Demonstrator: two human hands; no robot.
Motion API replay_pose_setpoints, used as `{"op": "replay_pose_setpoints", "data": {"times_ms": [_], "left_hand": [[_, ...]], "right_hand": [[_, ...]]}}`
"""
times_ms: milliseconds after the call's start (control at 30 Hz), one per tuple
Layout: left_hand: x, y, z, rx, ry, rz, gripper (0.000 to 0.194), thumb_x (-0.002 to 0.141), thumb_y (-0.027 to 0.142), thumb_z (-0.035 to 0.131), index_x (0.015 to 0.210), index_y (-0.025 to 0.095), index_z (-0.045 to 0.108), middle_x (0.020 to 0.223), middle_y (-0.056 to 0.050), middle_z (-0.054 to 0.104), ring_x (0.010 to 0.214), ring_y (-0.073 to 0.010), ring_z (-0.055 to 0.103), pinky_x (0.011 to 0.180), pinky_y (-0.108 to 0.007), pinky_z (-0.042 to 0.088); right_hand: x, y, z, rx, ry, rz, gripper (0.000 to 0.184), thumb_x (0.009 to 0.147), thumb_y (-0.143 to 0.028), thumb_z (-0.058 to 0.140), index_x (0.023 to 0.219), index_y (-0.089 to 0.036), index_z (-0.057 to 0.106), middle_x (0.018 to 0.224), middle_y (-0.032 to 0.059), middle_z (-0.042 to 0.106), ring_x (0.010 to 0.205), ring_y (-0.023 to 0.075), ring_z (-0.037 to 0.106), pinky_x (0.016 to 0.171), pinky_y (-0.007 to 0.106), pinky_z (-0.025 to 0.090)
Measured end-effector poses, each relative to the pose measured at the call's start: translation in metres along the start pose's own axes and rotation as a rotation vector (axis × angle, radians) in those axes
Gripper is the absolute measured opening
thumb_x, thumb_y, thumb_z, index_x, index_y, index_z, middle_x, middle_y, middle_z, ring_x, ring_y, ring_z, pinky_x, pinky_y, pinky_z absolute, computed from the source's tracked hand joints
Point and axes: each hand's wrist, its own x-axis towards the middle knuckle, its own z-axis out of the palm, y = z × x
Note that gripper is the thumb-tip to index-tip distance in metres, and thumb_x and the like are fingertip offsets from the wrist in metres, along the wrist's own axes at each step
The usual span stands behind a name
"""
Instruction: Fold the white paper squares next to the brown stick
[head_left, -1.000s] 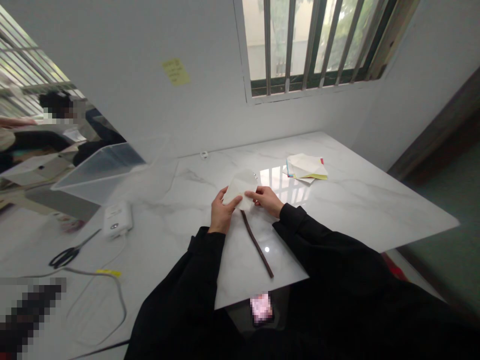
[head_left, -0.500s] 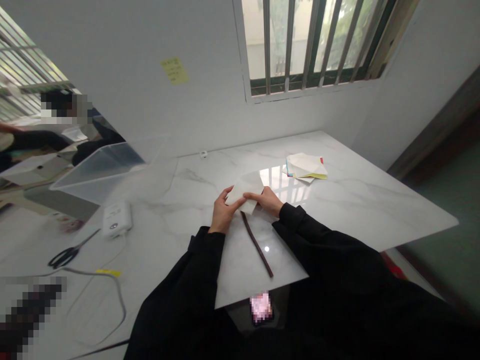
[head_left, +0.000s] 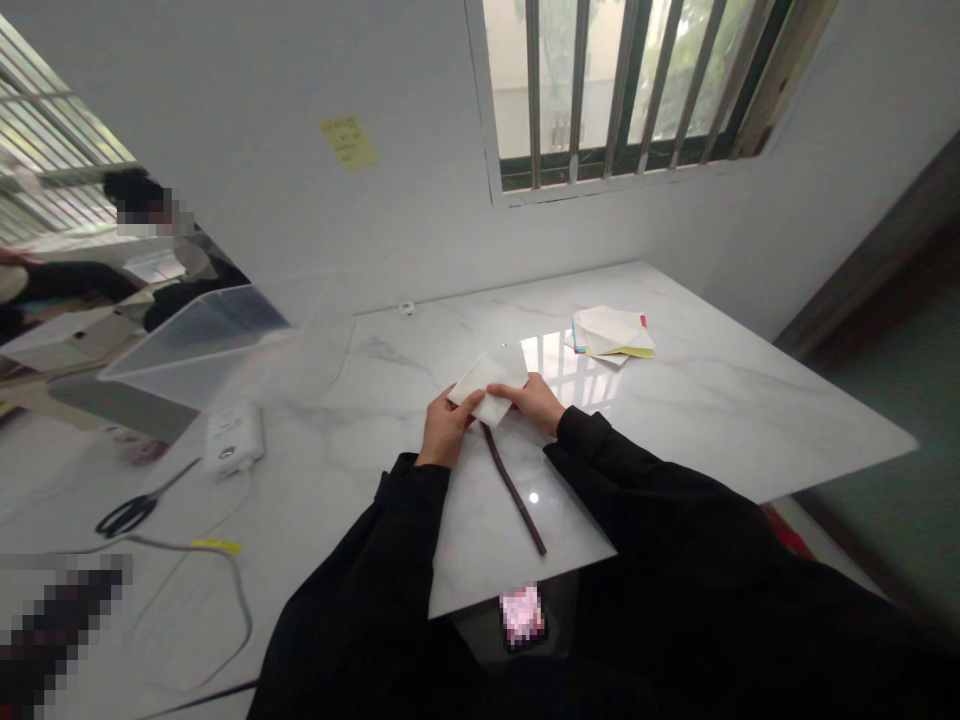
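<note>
Between my two hands is a piece of white paper, held above the marbled table. My left hand grips its left edge, thumb on top and fingers mostly hidden beneath. My right hand pinches the paper near its middle and right side, thumb laid across it. A thin dark brown stick, slightly bent, lies on the table just below the paper. Its upper end meets the paper's lower edge in view; whether they touch I cannot tell.
A pile of papers with coloured edges lies at the back right. To the left are scissors, a white power strip, a grey cable and a clear plastic box. Another person sits beyond the partition.
My left fingers have curled in under the paper, and its left edge now shows more plainly. My right hand has barely moved. The person in the background has shifted slightly.
</note>
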Motion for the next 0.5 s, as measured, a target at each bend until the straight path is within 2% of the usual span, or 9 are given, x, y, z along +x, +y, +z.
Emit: {"op": "replay_pose_setpoints", "data": {"times_ms": [100, 167, 233, 300, 333, 367, 400, 433, 500], "left_hand": [[0.001, -0.003, 0.000, 0.001, 0.005, -0.030, 0.052, 0.063, 0.043, 0.092, 0.101, 0.011, 0.075, 0.100, -0.012, 0.079, 0.099, -0.0294, 0.074, 0.088, -0.040, 0.059], [0.002, -0.004, 0.000, -0.007, 0.057, -0.011, 0.049, 0.063, 0.041, 0.093, 0.098, 0.011, 0.076, 0.101, -0.013, 0.079, 0.102, -0.0304, 0.073, 0.091, -0.042, 0.059], [0.003, -0.003, -0.001, -0.042, 0.133, 0.024, 0.046, 0.064, 0.038, 0.092, 0.098, 0.011, 0.077, 0.105, -0.013, 0.079, 0.104, -0.0297, 0.073, 0.093, -0.042, 0.058], [0.005, -0.002, -0.001, -0.085, 0.185, 0.048, 0.044, 0.066, 0.035, 0.091, 0.100, 0.012, 0.076, 0.109, -0.013, 0.079, 0.107, -0.0286, 0.072, 0.093, -0.040, 0.058], [0.005, -0.001, -0.001, -0.099, 0.198, 0.054, 0.043, 0.066, 0.033, 0.090, 0.101, 0.012, 0.076, 0.110, -0.013, 0.079, 0.108, -0.0281, 0.072, 0.093, -0.040, 0.058], [0.005, -0.001, -0.001, -0.103, 0.204, 0.053, 0.041, 0.067, 0.032, 0.089, 0.101, 0.012, 0.076, 0.110, -0.013, 0.078, 0.108, -0.0277, 0.072, 0.093, -0.039, 0.058], [0.005, -0.001, -0.001, -0.100, 0.208, 0.046, 0.039, 0.068, 0.031, 0.088, 0.100, 0.012, 0.076, 0.110, -0.013, 0.079, 0.107, -0.0273, 0.073, 0.092, -0.038, 0.059], [0.005, -0.001, -0.001, -0.095, 0.212, 0.036, 0.037, 0.069, 0.030, 0.087, 0.100, 0.012, 0.076, 0.109, -0.013, 0.079, 0.106, -0.0269, 0.073, 0.091, -0.038, 0.059], [0.005, -0.003, -0.001, -0.094, 0.216, 0.023, 0.034, 0.070, 0.029, 0.086, 0.099, 0.012, 0.077, 0.107, -0.012, 0.079, 0.104, -0.0260, 0.073, 0.090, -0.037, 0.059]], "right_hand": [[0.000, 0.000, 0.000, -0.022, -0.002, 0.006, 0.033, 0.073, -0.040, 0.083, 0.089, -0.013, 0.072, 0.080, 0.0042, 0.071, 0.063, 0.0129, 0.059, 0.057, 0.025, 0.046], [0.000, -0.004, -0.002, -0.088, 0.026, -0.011, 0.036, 0.076, -0.043, 0.080, 0.094, -0.015, 0.070, 0.084, 0.0046, 0.070, 0.068, 0.0143, 0.060, 0.061, 0.026, 0.048], [-0.003, -0.016, -0.005, -0.210, 0.144, -0.100, 0.040, 0.077, -0.045, 0.079, 0.102, -0.017, 0.066, 0.091, 0.0051, 0.069, 0.077, 0.0159, 0.060, 0.069, 0.028, 0.050], [-0.017, -0.036, -0.004, -0.331, 0.296, -0.253, 0.041, 0.079, -0.042, 0.078, 0.109, -0.019, 0.061, 0.103, 0.0065, 0.067, 0.088, 0.0177, 0.059, 0.080, 0.030, 0.050], [-0.030, -0.048, -0.001, -0.365, 0.321, -0.315, 0.037, 0.081, -0.038, 0.075, 0.109, -0.020, 0.060, 0.108, 0.0073, 0.066, 0.092, 0.0184, 0.058, 0.084, 0.031, 0.049], [-0.048, -0.060, 0.003, -0.384, 0.291, -0.361, 0.030, 0.084, -0.036, 0.072, 0.108, -0.021, 0.060, 0.108, 0.0072, 0.065, 0.093, 0.0187, 0.058, 0.085, 0.032, 0.049], [-0.070, -0.069, 0.008, -0.386, 0.203, -0.387, 0.022, 0.087, -0.034, 0.069, 0.103, -0.022, 0.061, 0.103, 0.0059, 0.065, 0.090, 0.0182, 0.057, 0.083, 0.031, 0.048], [-0.095, -0.075, 0.013, -0.373, 0.035, -0.384, 0.015, 0.089, -0.034, 0.067, 0.097, -0.023, 0.062, 0.094, 0.0034, 0.065, 0.083, 0.0170, 0.057, 0.079, 0.030, 0.048], [-0.150, -0.070, 0.023, -0.317, -0.524, -0.294, 0.014, 0.092, -0.038, 0.067, 0.091, -0.024, 0.065, 0.079, -0.0010, 0.062, 0.070, 0.0139, 0.056, 0.069, 0.026, 0.046]]}}
